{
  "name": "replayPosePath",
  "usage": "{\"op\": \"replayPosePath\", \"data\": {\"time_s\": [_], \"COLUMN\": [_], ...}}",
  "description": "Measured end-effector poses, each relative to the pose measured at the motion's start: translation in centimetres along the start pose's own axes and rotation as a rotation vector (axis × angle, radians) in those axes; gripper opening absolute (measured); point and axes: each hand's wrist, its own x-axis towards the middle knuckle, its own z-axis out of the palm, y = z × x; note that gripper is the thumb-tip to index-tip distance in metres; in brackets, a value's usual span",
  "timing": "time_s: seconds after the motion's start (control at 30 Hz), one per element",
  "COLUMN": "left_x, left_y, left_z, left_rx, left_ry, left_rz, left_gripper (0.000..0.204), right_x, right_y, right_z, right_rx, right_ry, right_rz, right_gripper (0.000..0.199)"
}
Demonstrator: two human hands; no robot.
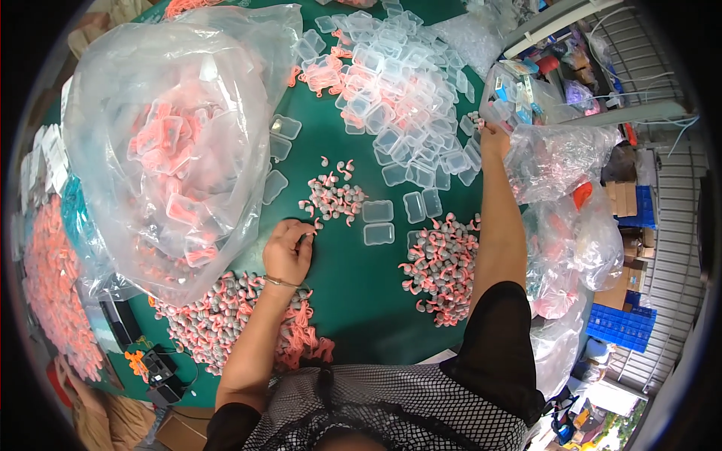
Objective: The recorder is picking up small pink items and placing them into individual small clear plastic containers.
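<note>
My left hand (pixel 289 252) is over the green table with thumb and forefinger pinched on a small pink-and-grey plug (pixel 317 225), at the near edge of a small cluster of such plugs (pixel 331 197). To the far right my right arm is stretched out. The fingers of my right hand (pixel 493 140) are closed beside the heap of clear plastic boxes (pixel 410 90), with small pink-and-grey plugs (pixel 477 120) at their tips. Between the hands lie open clear boxes (pixel 378 234), and another open clear box (pixel 414 207) is a little to the right.
A large clear bag (pixel 248 98) of boxes and coral-pink pieces fills the left. Plug piles lie near left (pixel 203 323) and near right (pixel 444 270). Coral cords (pixel 323 75) touch the box heap. Filled plastic bags (pixel 560 158) crowd the right edge. Another person's hand (pixel 71 383) shows lower left.
</note>
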Motion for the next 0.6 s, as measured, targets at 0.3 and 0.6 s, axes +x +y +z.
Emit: {"op": "replayPosePath", "data": {"time_s": [0.3,0.6], "left_x": [0.0,-0.2], "left_y": [0.8,0.5], "left_z": [-0.3,0.0], "left_rx": [0.034,0.014], "left_ry": [0.009,0.023], "left_rz": [-0.07,-0.034], "left_gripper": [0.014,0.013], "right_x": [0.9,-0.8], "right_y": [-0.2,0.0], "right_z": [-0.1,-1.4], "right_rx": [0.07,0.609], "right_ry": [-0.179,0.021], "right_rz": [-0.049,-0.003], "right_gripper": [0.022,0.013]}}
